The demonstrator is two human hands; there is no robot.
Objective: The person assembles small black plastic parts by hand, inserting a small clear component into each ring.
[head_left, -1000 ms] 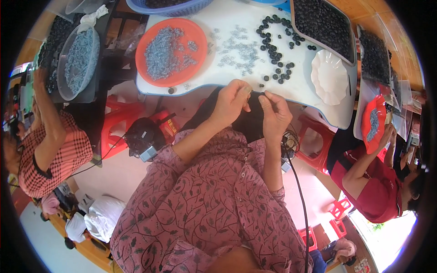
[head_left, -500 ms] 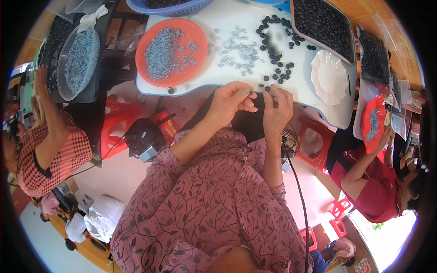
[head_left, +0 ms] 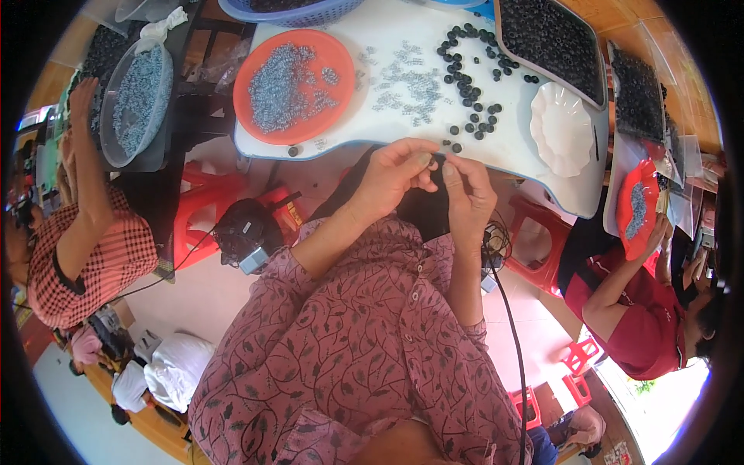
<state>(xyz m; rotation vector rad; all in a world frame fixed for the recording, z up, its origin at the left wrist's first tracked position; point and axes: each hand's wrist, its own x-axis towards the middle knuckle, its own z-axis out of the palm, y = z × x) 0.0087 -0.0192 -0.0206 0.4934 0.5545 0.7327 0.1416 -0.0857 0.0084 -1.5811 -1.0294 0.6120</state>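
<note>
Just off the table's near edge, my left hand point(head_left: 399, 174) has thumb and forefinger pinched on a small dark piece, mostly hidden by the fingers. My right hand point(head_left: 469, 190) is closed in a pinch right beside it, fingertips meeting the left ones; what those fingers hold is too small to make out. Closest to my right fingertips is a small black round piece point(head_left: 456, 148) on the white table point(head_left: 364, 128). More black round pieces point(head_left: 466, 91) form a winding trail behind. Small silvery pieces point(head_left: 411, 85) are scattered left of them.
A red plate point(head_left: 335, 108) heaped with silvery pieces stands at left, a lone black piece point(head_left: 293, 151) in front. To the right are a white scalloped dish point(head_left: 559, 136) and a tray point(head_left: 603, 89) of black pieces. A blue basket point(head_left: 310, 17) is behind. People sit on both sides.
My right hand's fingertips have moved left, away from the black pieces at the table edge, to meet my left fingertips. The co-worker at left has shifted an arm.
</note>
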